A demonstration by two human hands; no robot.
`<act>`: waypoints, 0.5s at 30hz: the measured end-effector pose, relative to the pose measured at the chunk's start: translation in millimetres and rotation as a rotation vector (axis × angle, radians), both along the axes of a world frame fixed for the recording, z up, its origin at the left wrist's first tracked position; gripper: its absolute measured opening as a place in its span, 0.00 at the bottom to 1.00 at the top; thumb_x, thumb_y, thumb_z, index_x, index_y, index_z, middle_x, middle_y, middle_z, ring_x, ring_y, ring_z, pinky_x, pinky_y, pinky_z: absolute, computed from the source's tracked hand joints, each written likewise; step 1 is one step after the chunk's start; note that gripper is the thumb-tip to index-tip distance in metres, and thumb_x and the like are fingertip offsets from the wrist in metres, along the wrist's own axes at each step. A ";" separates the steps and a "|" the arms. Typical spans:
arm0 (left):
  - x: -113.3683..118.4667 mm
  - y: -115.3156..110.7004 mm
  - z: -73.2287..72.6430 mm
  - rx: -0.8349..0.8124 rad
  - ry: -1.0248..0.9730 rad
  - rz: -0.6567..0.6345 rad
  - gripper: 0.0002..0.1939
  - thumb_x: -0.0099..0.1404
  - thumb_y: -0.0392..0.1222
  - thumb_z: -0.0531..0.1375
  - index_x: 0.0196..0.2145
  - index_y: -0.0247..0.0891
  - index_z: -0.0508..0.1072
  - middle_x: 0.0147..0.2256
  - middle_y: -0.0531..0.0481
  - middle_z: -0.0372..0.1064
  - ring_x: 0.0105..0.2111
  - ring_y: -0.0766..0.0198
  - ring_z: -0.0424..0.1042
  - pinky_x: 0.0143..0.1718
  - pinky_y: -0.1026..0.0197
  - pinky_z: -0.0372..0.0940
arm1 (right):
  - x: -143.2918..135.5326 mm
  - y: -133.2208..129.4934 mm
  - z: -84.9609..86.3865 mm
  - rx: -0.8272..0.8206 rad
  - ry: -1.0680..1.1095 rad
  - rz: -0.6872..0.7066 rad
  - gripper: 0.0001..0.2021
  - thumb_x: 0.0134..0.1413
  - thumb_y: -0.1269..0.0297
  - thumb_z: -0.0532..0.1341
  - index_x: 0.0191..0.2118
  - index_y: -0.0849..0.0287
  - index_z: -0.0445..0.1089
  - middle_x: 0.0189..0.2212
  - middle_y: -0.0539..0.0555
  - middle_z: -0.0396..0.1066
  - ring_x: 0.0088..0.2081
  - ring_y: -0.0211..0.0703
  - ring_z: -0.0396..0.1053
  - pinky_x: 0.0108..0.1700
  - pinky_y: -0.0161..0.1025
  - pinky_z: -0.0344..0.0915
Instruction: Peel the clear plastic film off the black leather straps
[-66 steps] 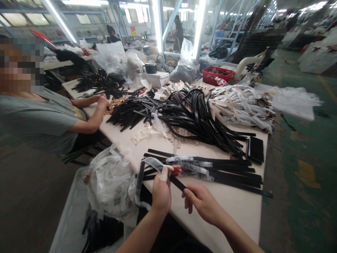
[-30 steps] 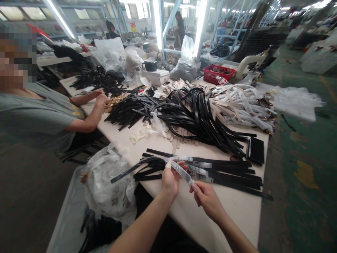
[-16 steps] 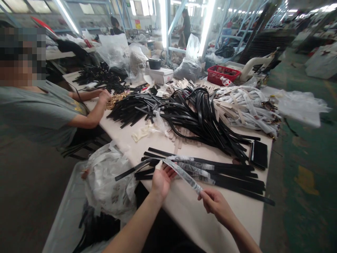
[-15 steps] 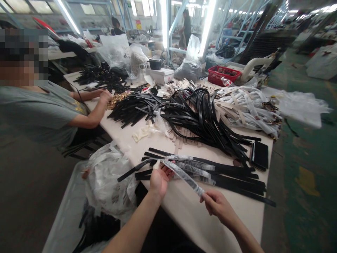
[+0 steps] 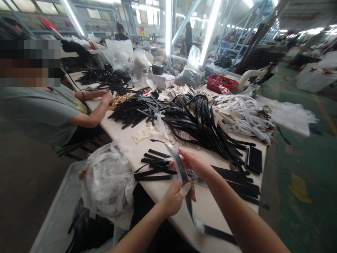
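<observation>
A thin black strap (image 5: 188, 205) curves from above the table's middle down toward its front edge, with clear plastic film along part of it. My left hand (image 5: 175, 198) is closed around the strap, thumb on top, a pale wrap showing on the thumb. My right hand (image 5: 197, 163) is just above, beside the strap's upper part, its fingers stretched out and slightly blurred; whether they touch the strap is unclear. Under both hands lie several black straps (image 5: 237, 174) with film around their middles. Near the front edge, another black strap (image 5: 219, 234) with film is partly hidden by my right forearm.
A large heap of black straps (image 5: 202, 119) covers the table's middle, with white-wrapped straps (image 5: 239, 112) behind. A black phone-like object (image 5: 254, 160) lies at the right edge. A bin with crumpled plastic (image 5: 107, 186) stands left. A co-worker (image 5: 47, 112) sits at the left side.
The strap has swung from lying leftward to a steep slant across my hands. My left hand moved right and down; my right hand let go of the film's end and moved up and left.
</observation>
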State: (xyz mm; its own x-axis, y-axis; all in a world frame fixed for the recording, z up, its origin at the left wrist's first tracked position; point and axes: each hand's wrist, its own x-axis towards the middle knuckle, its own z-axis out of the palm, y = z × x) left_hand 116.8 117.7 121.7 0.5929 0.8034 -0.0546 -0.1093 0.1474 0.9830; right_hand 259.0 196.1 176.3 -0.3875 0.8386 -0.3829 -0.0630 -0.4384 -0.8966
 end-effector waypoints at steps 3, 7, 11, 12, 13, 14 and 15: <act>-1.2 5.7 -6.1 -0.013 0.075 -0.029 0.21 0.71 0.52 0.54 0.31 0.34 0.76 0.29 0.46 0.74 0.33 0.59 0.71 0.43 0.56 0.63 | -25.8 22.5 9.0 0.031 0.224 -0.030 0.18 0.56 0.50 0.65 0.42 0.62 0.73 0.32 0.57 0.79 0.32 0.44 0.76 0.40 0.41 0.71; -9.9 33.2 4.4 -0.096 -0.137 0.222 0.18 0.69 0.53 0.57 0.45 0.36 0.73 0.36 0.46 0.76 0.37 0.57 0.74 0.44 0.54 0.66 | -30.2 17.4 11.8 0.206 0.128 -0.134 0.13 0.52 0.57 0.68 0.38 0.61 0.76 0.33 0.55 0.79 0.33 0.41 0.75 0.37 0.35 0.68; -15.0 59.6 28.8 -0.070 -0.155 0.274 0.20 0.69 0.56 0.56 0.46 0.36 0.70 0.26 0.52 0.71 0.24 0.64 0.71 0.30 0.61 0.66 | -19.6 8.8 16.3 0.201 0.134 -0.123 0.15 0.53 0.54 0.67 0.43 0.58 0.77 0.31 0.53 0.78 0.29 0.42 0.73 0.29 0.35 0.66; -14.4 62.9 33.7 -0.058 -0.125 0.237 0.19 0.68 0.56 0.57 0.46 0.36 0.69 0.24 0.54 0.69 0.21 0.66 0.69 0.28 0.63 0.65 | -17.0 8.8 19.3 0.235 0.152 -0.161 0.16 0.55 0.52 0.65 0.44 0.56 0.76 0.33 0.54 0.78 0.32 0.44 0.74 0.31 0.36 0.67; -13.1 64.9 37.7 -0.053 -0.105 0.195 0.19 0.68 0.55 0.58 0.45 0.37 0.68 0.22 0.56 0.67 0.20 0.67 0.68 0.26 0.63 0.64 | -14.8 9.4 23.1 0.289 0.144 -0.207 0.16 0.57 0.51 0.64 0.45 0.56 0.76 0.35 0.54 0.78 0.35 0.45 0.75 0.35 0.38 0.68; -11.3 66.0 41.1 -0.054 -0.100 0.158 0.18 0.67 0.55 0.58 0.45 0.38 0.68 0.22 0.56 0.67 0.19 0.67 0.68 0.25 0.63 0.64 | -12.9 10.6 27.3 0.349 0.109 -0.249 0.16 0.58 0.50 0.63 0.43 0.56 0.76 0.36 0.55 0.78 0.37 0.45 0.75 0.38 0.38 0.68; -9.1 66.8 44.0 -0.058 -0.103 0.122 0.18 0.67 0.55 0.58 0.45 0.38 0.67 0.23 0.56 0.68 0.19 0.67 0.68 0.25 0.63 0.64 | -10.9 11.9 31.9 0.399 0.056 -0.269 0.16 0.58 0.49 0.63 0.41 0.57 0.77 0.37 0.55 0.78 0.38 0.45 0.74 0.39 0.39 0.68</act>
